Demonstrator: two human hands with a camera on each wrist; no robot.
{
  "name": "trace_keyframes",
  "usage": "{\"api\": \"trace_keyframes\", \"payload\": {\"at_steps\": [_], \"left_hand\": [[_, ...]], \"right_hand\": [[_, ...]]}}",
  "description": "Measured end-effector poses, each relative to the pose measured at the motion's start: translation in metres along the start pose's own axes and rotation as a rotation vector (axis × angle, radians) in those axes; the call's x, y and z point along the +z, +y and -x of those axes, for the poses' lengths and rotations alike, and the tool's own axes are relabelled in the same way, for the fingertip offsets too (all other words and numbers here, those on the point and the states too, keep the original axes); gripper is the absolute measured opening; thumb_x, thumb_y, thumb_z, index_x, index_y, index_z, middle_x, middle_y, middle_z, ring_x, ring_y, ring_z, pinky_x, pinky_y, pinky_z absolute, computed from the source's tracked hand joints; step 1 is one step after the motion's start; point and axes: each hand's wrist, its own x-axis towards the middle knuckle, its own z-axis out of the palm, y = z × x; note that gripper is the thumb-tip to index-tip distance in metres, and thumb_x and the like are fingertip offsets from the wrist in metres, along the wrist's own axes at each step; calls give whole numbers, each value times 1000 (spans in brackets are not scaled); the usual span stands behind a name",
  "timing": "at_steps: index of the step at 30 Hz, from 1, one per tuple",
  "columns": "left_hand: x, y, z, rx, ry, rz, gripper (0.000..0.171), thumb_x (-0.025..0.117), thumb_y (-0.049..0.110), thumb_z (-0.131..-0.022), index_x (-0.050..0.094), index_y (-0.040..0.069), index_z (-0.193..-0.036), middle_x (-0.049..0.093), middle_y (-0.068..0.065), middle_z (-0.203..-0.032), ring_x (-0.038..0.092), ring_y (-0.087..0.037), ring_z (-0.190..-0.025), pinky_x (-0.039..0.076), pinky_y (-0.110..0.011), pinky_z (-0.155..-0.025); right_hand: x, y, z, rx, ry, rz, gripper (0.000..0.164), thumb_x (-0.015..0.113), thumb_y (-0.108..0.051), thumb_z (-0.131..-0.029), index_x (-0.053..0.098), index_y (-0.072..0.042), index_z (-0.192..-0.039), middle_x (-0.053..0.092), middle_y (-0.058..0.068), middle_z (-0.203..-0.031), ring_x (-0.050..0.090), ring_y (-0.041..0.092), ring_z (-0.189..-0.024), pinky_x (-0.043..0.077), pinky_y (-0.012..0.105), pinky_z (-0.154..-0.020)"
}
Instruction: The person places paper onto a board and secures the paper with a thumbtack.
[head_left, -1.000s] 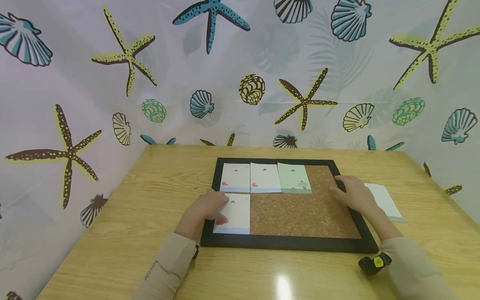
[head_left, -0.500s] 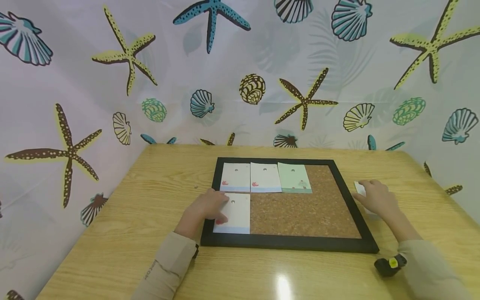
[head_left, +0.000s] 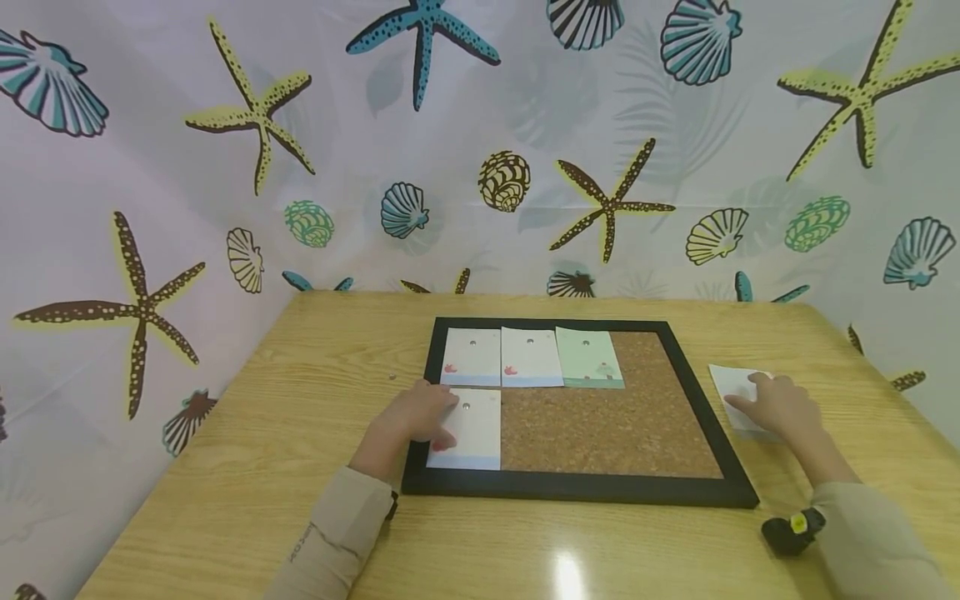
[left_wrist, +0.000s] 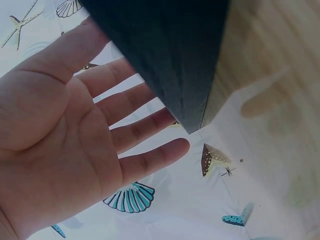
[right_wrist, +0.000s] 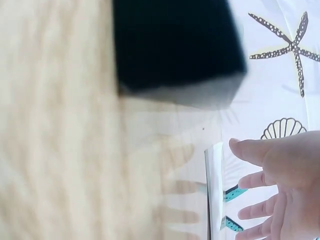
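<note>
In the head view, my left hand (head_left: 417, 414) rests on the left side of a black-framed cork board (head_left: 607, 429), its thumb and fingertips over a white note sheet (head_left: 477, 437) with a silver thumbtack near its top. The left wrist view has this hand spread, with its fingertips passing behind the dark frame edge (left_wrist: 170, 60). To the right of the board, my right hand (head_left: 780, 407) hovers with spread fingers over a thin white notepad (head_left: 727, 381), partly covering it. Seen from the right wrist, the notepad (right_wrist: 215, 185) lies edge-on just short of the fingertips.
Along the board's top row are two white sheets (head_left: 471, 354) (head_left: 531, 354) and a pale green sheet (head_left: 587, 358), each with a thumbtack. A small shiny thing (head_left: 392, 377) lies on the wooden table (head_left: 322, 358) left of the board. A patterned cloth (head_left: 450, 250) hangs behind.
My right hand has left the board's right edge and moved right over the notepad, which has slid slightly left toward the frame. The left hand has stayed put.
</note>
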Motion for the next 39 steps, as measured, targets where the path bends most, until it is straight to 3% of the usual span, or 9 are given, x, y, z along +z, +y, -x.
{"api": "trace_keyframes", "payload": {"at_steps": [5,18,30,39], "left_hand": [[2,-1,0,10,11,-4,40,76,31,-71,62,10,-103,58,-4,-104,46,-24,-88,43,-38,-75],[5,-1,0,2,0,6,47,75,31,-71,62,9,-110,55,-6,-116,46,-25,-92,42,-39,-81],[4,1,2,6,-3,6,46,75,30,-72,61,9,-110,55,-6,-115,47,-25,-94,43,-39,-81],[6,1,1,4,-14,5,44,75,31,-72,62,10,-109,55,-5,-115,46,-24,-92,43,-38,-79]], "right_hand": [[0,8,-2,51,-23,-12,86,50,-58,-81,34,18,-118,38,44,-105,41,59,-89,38,60,-64],[4,18,-3,97,-113,-45,95,52,-62,-77,29,19,-120,33,45,-115,37,60,-97,38,62,-68],[3,20,-4,107,-108,-32,91,57,-57,-77,32,20,-118,37,43,-113,38,59,-96,39,60,-69],[-2,30,-7,119,-119,-107,96,68,-50,-70,30,24,-117,30,44,-117,30,59,-104,29,63,-84]]}}
